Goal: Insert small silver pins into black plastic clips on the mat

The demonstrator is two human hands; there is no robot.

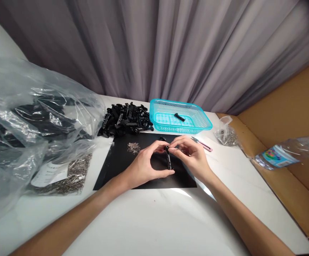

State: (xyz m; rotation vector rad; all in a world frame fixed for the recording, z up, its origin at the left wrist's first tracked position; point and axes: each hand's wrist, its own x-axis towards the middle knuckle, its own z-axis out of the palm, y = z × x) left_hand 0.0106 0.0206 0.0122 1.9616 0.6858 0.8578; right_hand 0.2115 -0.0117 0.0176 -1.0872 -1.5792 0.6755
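My left hand [143, 165] grips a narrow black plastic part [169, 160] upright between thumb and fingers, above the black mat [117, 170]. At the part's upper end, the thumb and forefinger of my right hand [193, 156] are pinched together. Whatever sits between those fingertips is too small or hidden to make out. Another black piece [163, 138] lies on the mat just beyond my hands. A small heap of tiny metal pins [133, 148] rests on the mat to the left.
Behind the mat are a pile of black plastic parts [127, 119] and a turquoise basket [181, 103] holding one part. Thread snips [202, 144], a small bag of metal pieces [226, 135] and a plastic bottle [279, 156] lie right. Large clear bags [45, 106] crowd the left.
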